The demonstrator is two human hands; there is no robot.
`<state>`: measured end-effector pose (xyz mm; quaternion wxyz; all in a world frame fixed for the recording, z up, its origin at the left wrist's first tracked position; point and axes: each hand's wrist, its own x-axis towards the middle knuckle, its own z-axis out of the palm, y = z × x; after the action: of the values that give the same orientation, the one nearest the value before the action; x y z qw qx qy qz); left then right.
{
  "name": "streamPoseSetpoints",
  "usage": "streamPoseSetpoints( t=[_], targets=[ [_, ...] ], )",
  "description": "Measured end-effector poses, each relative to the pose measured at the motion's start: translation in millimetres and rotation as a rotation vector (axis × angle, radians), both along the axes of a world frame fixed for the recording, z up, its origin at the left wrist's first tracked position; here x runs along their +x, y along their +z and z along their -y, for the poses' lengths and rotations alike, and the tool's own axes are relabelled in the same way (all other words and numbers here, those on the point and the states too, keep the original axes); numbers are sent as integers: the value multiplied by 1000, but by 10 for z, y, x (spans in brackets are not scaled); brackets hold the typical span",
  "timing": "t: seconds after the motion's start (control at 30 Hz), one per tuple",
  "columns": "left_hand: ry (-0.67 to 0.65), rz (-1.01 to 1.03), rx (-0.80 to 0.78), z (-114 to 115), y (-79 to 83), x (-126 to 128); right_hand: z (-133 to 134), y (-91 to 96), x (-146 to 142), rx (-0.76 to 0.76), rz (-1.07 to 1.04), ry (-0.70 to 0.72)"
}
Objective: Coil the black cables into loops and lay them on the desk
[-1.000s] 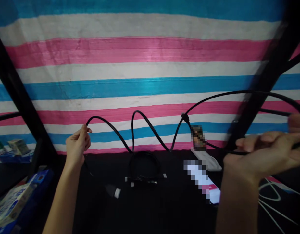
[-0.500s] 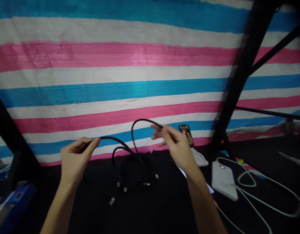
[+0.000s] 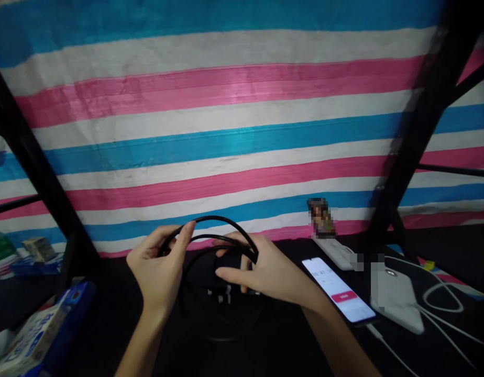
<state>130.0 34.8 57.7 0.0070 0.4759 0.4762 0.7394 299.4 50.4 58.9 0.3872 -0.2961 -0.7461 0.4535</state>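
My left hand [image 3: 159, 269] and my right hand [image 3: 261, 269] sit close together over a black table, both closed on a black cable [image 3: 214, 220] gathered into loops. The cable arches between the two hands, pinched by the left thumb and fingers and wrapped by the right fingers. Under the hands lies a bundle of other black cables [image 3: 222, 298] with small plugs showing.
A lit phone [image 3: 340, 296] lies right of my right hand, with a white power bank [image 3: 397, 298] and white cords [image 3: 442, 298] beyond it. A second phone [image 3: 321, 217] leans against the striped sheet [image 3: 226, 131]. Black frame posts [image 3: 418, 131] stand either side; blue boxes [image 3: 37, 330] sit at the left.
My right hand swung in from the far right to meet the left. The long, stretched-out cable is now drawn into loops between both hands.
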Motion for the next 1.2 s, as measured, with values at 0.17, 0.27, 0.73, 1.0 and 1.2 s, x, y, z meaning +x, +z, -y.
streamPoseSetpoints(
  t=[0.17, 0.27, 0.73, 1.0, 1.2],
  targets=[
    [-121, -306, -147, 3, 20, -73, -71, 9, 44, 61, 7, -155],
    [-175, -603, -293, -68, -7, -109, -71, 21, 93, 20, -74, -178],
    [-336, -118, -388, -275, -109, -129, -140, 60, 207, 182, -436, -303],
    [-644, 608, -215, -214, -40, -46, -247, -100, -119, -51, -586, -184],
    [-638, 811, -138, -218, -53, 92, -130, -204, -372, -291, -803, -24]
  ],
)
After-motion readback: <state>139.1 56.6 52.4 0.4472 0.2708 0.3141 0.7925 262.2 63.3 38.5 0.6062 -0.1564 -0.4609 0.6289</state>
